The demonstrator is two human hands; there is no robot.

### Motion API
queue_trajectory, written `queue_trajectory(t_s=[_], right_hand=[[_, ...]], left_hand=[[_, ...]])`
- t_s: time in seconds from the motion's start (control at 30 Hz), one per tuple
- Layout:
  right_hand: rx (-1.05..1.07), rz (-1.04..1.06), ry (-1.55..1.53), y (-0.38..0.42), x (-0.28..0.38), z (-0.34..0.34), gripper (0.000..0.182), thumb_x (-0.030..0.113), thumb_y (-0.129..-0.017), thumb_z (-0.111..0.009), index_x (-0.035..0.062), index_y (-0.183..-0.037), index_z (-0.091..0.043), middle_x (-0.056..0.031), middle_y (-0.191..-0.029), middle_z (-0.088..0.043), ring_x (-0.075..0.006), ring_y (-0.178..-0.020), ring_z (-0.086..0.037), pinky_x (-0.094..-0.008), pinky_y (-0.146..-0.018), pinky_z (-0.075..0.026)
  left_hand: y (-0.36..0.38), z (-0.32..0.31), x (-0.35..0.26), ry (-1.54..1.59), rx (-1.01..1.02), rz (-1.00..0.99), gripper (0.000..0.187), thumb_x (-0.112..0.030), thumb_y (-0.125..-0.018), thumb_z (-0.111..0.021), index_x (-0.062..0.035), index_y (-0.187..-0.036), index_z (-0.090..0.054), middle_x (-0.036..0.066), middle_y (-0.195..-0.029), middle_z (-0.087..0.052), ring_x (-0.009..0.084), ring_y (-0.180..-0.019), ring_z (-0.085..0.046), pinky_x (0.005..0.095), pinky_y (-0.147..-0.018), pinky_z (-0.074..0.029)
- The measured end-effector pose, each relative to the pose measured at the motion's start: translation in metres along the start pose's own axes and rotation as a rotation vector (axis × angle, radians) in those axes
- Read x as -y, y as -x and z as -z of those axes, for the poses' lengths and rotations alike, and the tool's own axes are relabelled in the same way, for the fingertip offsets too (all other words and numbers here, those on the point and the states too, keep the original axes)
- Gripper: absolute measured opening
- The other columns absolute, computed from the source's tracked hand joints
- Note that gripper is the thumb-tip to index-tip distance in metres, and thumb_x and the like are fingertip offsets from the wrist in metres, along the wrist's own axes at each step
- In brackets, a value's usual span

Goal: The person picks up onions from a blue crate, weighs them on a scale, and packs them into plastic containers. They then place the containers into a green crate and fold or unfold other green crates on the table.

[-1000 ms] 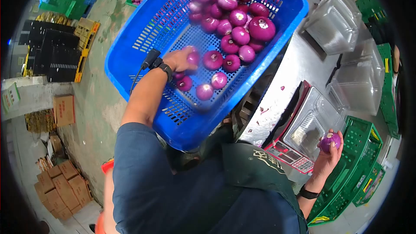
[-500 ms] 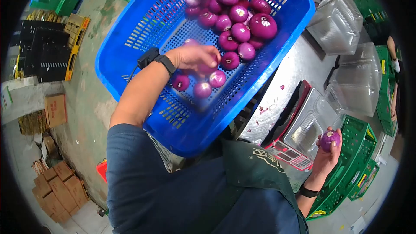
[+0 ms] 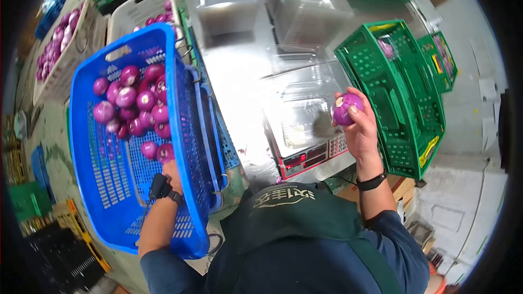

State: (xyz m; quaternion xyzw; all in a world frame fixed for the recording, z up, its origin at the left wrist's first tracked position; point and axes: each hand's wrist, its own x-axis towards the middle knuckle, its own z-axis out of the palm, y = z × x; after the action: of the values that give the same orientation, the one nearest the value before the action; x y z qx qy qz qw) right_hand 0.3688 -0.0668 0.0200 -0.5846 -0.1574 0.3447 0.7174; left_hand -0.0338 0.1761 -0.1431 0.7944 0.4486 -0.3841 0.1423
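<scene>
A purple onion is held up in my right hand, its fingers closed round it, just right of an open clear plastic clamshell. That clamshell lies on a red digital scale. My left hand reaches into the blue basket along its right wall, beside a loose onion. Its fingers are largely hidden, so I cannot see whether they hold anything. Several more purple onions are heaped in the far part of the basket.
Stacks of clear clamshells stand at the back of the metal table. Green crates are on the right, one with a packed onion inside. White crates of onions sit behind the basket at left.
My view has swung right toward the scale, so the basket now appears at the left. My right hand still holds its onion; my left hand remains in the basket, now by its right wall.
</scene>
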Motion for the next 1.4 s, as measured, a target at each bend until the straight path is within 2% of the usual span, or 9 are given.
queue_trajectory(t_s=[0.23,0.43,0.47,0.5,0.73,0.93,1.07,1.27,1.4], right_hand=[[-0.012,-0.009,-0.157,0.006,0.003,0.032,0.061,0.017,-0.089,-0.069,0.0061,-0.144,-0.045,-0.0160,-0.132,-0.059,-0.0246,-0.111,-0.062,-0.0394,-0.084,-0.057],[0.119,0.112,-0.035,0.005,-0.001,0.052,0.078,0.013,-0.079,-0.075,0.0076,-0.149,-0.041,-0.0146,-0.139,-0.053,-0.0247,-0.121,-0.058,-0.0373,-0.101,-0.051],[0.130,0.109,-0.018,0.003,-0.002,0.053,0.080,0.011,-0.078,-0.075,0.0074,-0.149,-0.041,-0.0147,-0.140,-0.052,-0.0246,-0.122,-0.057,-0.0369,-0.103,-0.050],[0.139,0.111,-0.001,0.001,-0.004,0.057,0.082,0.009,-0.076,-0.076,0.0072,-0.150,-0.041,-0.0147,-0.141,-0.052,-0.0245,-0.124,-0.056,-0.0365,-0.105,-0.048],[0.260,0.263,0.322,-0.016,-0.016,0.062,0.079,0.005,-0.073,-0.080,0.0064,-0.144,-0.046,-0.0145,-0.138,-0.053,-0.0217,-0.122,-0.057,-0.0349,-0.106,-0.048],[0.330,0.459,0.768,-0.017,0.005,0.058,0.068,0.020,-0.068,-0.085,0.0042,-0.128,-0.059,-0.0138,-0.116,-0.065,-0.0280,-0.112,-0.064,-0.0380,-0.097,-0.052],[0.343,0.713,0.996,-0.028,-0.003,0.067,0.069,0.034,-0.061,-0.093,0.0056,-0.117,-0.065,-0.0155,-0.119,-0.065,-0.0367,-0.116,-0.059,-0.0450,-0.102,-0.045],[0.449,0.721,1.112,-0.037,-0.012,0.075,0.063,0.043,-0.062,-0.090,0.0056,-0.109,-0.069,-0.0155,-0.113,-0.068,-0.0374,-0.123,-0.055,-0.0566,-0.109,-0.032],[0.501,0.716,1.178,-0.037,-0.018,0.087,0.061,0.044,-0.066,-0.087,0.0045,-0.110,-0.071,-0.0153,-0.122,-0.065,-0.0369,-0.129,-0.051,-0.0613,-0.110,-0.028]], left_hand=[[-0.008,-0.004,0.021,0.358,-0.036,-0.035,0.046,-0.034,-0.101,-0.061,-0.0041,-0.135,-0.054,0.014,-0.119,-0.070,0.0242,-0.109,-0.069,0.0408,-0.094,-0.054],[0.044,0.034,0.087,1.709,0.027,-0.266,0.051,-0.035,-0.105,-0.059,-0.0063,-0.146,-0.048,0.012,-0.133,-0.065,0.0236,-0.113,-0.067,0.0376,-0.099,-0.054],[0.086,0.064,0.072,1.836,-0.104,-0.298,0.047,-0.037,-0.103,-0.059,-0.0066,-0.139,-0.053,0.013,-0.117,-0.070,0.0237,-0.090,-0.072,0.0420,-0.068,-0.062],[0.110,0.074,0.073,1.988,-0.221,-0.217,0.052,-0.041,-0.102,-0.058,-0.0034,-0.138,-0.053,0.017,-0.117,-0.070,0.0289,-0.090,-0.072,0.0458,-0.063,-0.061],[0.186,0.110,-0.009,2.346,-0.275,-0.903,0.068,-0.050,-0.105,-0.044,0.0064,-0.142,-0.045,0.032,-0.136,-0.057,0.0388,-0.084,-0.067,0.0493,-0.068,-0.057],[0.183,0.138,-0.146,2.356,-0.122,-0.967,0.057,-0.043,-0.104,-0.051,-0.0026,-0.144,-0.044,0.026,-0.131,-0.059,0.0362,-0.089,-0.068,0.0482,-0.070,-0.060],[0.146,0.150,-0.229,1.989,-0.374,-0.727,0.056,-0.020,-0.096,-0.069,-0.0173,-0.146,-0.043,0.015,-0.124,-0.060,0.0300,-0.086,-0.070,0.0391,-0.071,-0.061],[0.099,0.157,-0.305,1.487,-0.382,-0.650,0.062,-0.018,-0.089,-0.079,-0.0040,-0.141,-0.050,0.013,-0.121,-0.064,0.0200,-0.106,-0.062,0.0322,-0.094,-0.052],[0.079,0.142,-0.318,0.910,-0.675,-0.607,0.064,-0.015,-0.080,-0.079,-0.0032,-0.138,-0.053,0.024,-0.129,-0.055,0.0339,-0.114,-0.061,0.0402,-0.099,-0.051]])
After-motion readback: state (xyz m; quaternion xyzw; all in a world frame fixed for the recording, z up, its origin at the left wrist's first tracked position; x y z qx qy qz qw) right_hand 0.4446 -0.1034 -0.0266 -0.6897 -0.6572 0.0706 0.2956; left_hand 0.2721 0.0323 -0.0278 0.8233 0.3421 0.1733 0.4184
